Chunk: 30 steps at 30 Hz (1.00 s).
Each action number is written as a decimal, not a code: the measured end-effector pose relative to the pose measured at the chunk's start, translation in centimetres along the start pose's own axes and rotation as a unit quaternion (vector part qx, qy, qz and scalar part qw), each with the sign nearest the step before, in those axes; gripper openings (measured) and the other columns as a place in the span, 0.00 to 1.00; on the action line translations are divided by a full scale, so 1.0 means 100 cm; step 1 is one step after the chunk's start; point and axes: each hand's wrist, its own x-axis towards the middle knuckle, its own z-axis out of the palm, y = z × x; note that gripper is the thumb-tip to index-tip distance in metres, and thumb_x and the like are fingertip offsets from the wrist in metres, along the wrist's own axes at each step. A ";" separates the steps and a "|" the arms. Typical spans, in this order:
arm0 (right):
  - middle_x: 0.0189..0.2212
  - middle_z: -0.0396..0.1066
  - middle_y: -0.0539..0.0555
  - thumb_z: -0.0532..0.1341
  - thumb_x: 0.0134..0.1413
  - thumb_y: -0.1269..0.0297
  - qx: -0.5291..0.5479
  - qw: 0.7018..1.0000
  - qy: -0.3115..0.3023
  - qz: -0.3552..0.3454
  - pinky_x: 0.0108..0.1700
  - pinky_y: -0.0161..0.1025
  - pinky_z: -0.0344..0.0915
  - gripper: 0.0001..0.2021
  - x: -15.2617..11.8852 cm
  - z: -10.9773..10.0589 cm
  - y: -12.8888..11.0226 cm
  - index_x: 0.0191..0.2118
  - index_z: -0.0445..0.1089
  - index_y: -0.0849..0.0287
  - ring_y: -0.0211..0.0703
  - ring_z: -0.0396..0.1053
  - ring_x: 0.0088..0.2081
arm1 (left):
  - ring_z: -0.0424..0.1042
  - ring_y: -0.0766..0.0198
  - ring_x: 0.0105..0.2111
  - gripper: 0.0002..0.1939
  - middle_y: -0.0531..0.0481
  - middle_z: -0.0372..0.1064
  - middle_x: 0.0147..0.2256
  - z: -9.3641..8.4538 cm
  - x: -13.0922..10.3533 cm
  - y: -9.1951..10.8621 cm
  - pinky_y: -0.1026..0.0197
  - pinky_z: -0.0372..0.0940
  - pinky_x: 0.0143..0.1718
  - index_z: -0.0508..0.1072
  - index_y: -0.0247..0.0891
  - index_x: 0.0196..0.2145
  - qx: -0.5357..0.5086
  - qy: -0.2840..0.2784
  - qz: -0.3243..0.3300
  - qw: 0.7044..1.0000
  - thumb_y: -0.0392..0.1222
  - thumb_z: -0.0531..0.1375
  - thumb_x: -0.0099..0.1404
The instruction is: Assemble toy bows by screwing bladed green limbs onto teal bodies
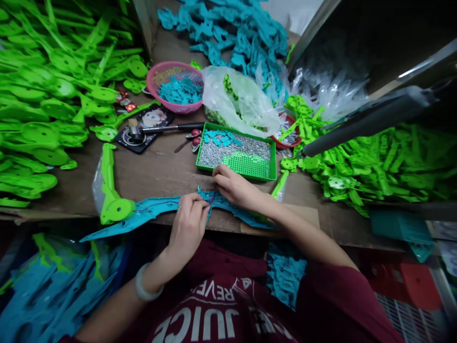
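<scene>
A long blue plastic shell (153,209), shaped like a toy bow's body, lies along the table's front edge. A green plastic arm (109,181) with a round hub joins its left end; another green arm (280,186) stands at its right, partly behind my forearm. A thin dark purple cord (213,197) runs along the shell to its middle. There my left hand (189,216) is closed, fingertips pinching the cord. Just right of it, my right hand (235,186) is closed in a pinch at the cord too; its fingertips are partly hidden.
A green tray (272,162) holds small metal screws and blue pieces. Behind stand a pink basket (153,78) and a plastic bag (246,95). A hammer (164,128) lies left. A dark hanging tool (364,124) slants in from the right. Green parts (46,119) pile up.
</scene>
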 end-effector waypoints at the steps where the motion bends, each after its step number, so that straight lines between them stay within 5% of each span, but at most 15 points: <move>1: 0.44 0.62 0.61 0.48 0.66 0.73 0.002 1.000 0.001 -0.002 0.46 0.44 0.67 0.09 0.001 0.000 0.000 0.41 0.64 0.61 0.46 0.62 0.44 | 0.69 0.55 0.44 0.03 0.40 0.66 0.42 -0.001 0.000 -0.001 0.53 0.68 0.46 0.71 0.33 0.39 -0.014 -0.002 -0.004 1.000 0.31 0.57 0.70; 7: 0.43 0.63 0.59 0.49 0.67 0.72 0.006 1.000 0.020 -0.010 0.46 0.43 0.67 0.07 0.000 -0.002 0.001 0.41 0.63 0.59 0.44 0.62 0.44 | 0.71 0.58 0.38 0.09 0.47 0.70 0.36 -0.002 0.000 -0.009 0.56 0.68 0.42 0.64 0.38 0.32 -0.058 -0.026 0.061 0.996 0.27 0.56 0.68; 9: 0.43 0.63 0.59 0.49 0.67 0.72 0.009 0.999 0.027 -0.017 0.45 0.43 0.67 0.07 -0.001 -0.002 0.000 0.41 0.63 0.59 0.44 0.63 0.44 | 0.72 0.56 0.40 0.02 0.44 0.70 0.38 -0.003 0.004 -0.008 0.56 0.69 0.42 0.67 0.36 0.38 -0.033 -0.016 0.038 0.999 0.32 0.57 0.69; 13: 0.44 0.63 0.59 0.51 0.65 0.75 0.014 0.999 0.034 -0.034 0.46 0.43 0.68 0.07 0.000 -0.002 -0.002 0.43 0.63 0.59 0.44 0.63 0.45 | 0.72 0.49 0.45 0.24 0.35 0.67 0.48 -0.003 0.017 -0.002 0.53 0.70 0.40 0.66 0.31 0.53 0.051 -0.024 -0.021 0.998 0.50 0.63 0.67; 17: 0.44 0.63 0.58 0.51 0.65 0.75 0.010 0.998 0.042 -0.038 0.45 0.42 0.68 0.07 -0.001 -0.003 -0.001 0.43 0.63 0.59 0.44 0.64 0.44 | 0.71 0.53 0.40 0.03 0.43 0.70 0.39 -0.003 0.023 0.000 0.54 0.68 0.40 0.70 0.36 0.40 0.059 -0.053 0.005 0.997 0.38 0.58 0.71; 24: 0.43 0.63 0.59 0.49 0.67 0.73 -0.004 0.999 0.023 -0.027 0.45 0.43 0.67 0.09 -0.005 0.000 0.001 0.46 0.63 0.59 0.44 0.62 0.43 | 0.73 0.58 0.38 0.03 0.48 0.74 0.36 -0.007 0.003 -0.010 0.56 0.66 0.43 0.69 0.38 0.37 -0.017 -0.026 0.061 0.998 0.32 0.58 0.71; 30: 0.43 0.62 0.59 0.45 0.70 0.69 -0.110 0.993 -0.015 0.025 0.40 0.42 0.61 0.10 -0.003 0.004 -0.004 0.42 0.63 0.59 0.45 0.57 0.40 | 0.72 0.56 0.36 0.10 0.46 0.73 0.35 -0.010 -0.003 -0.003 0.55 0.67 0.40 0.73 0.35 0.49 0.052 -0.024 0.036 0.998 0.34 0.57 0.72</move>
